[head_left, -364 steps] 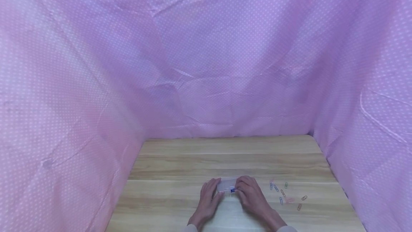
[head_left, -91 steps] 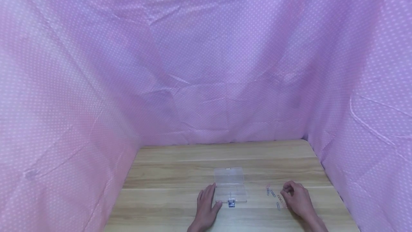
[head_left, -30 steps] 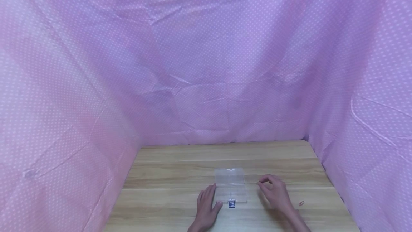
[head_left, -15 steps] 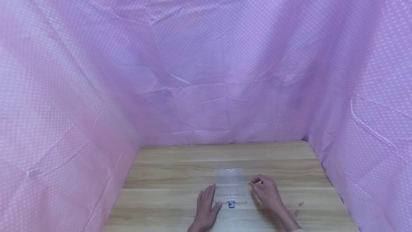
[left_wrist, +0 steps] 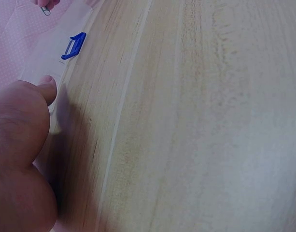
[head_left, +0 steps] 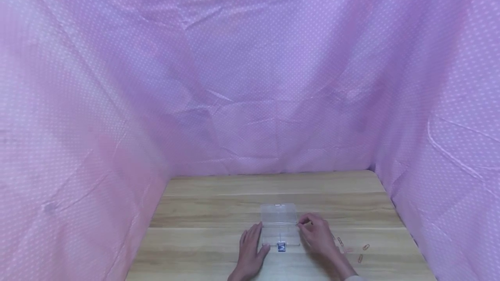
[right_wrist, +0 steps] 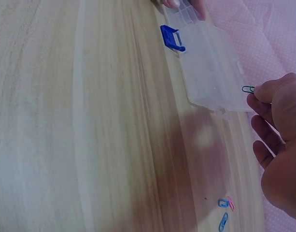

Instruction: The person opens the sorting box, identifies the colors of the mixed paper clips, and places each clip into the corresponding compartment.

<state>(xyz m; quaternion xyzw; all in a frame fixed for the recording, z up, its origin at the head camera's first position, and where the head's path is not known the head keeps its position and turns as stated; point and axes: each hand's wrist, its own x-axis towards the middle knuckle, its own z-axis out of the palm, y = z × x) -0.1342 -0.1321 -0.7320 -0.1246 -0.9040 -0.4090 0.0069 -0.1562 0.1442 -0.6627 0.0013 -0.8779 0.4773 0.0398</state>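
Note:
A clear plastic box [head_left: 272, 234] with a blue latch [right_wrist: 172, 38] lies with its lid [head_left: 278, 214] folded back on the table. My left hand [head_left: 251, 248] rests along the box's left side, fingers fairly straight, thumb at the near left corner. My right hand [head_left: 317, 234] pinches a green paper clip [right_wrist: 248, 89] between thumb and index finger, at the box's right edge near the hinge. In the right wrist view the clip sticks out over the box, its other end hidden by the fingertips.
Several coloured paper clips lie on the wooden table [head_left: 218, 198] to the right, among them an orange clip [head_left: 366, 247] and a brown clip [head_left: 360, 258]. Blue clips [right_wrist: 223, 222] lie below my right hand. A pink dotted cloth [head_left: 250, 77] surrounds the table on three sides.
Earlier both hands held the box with its lid down; the lid is now open. My right hand has carried the paper clip leftward from the scattered clips to the box. My left hand stays put.

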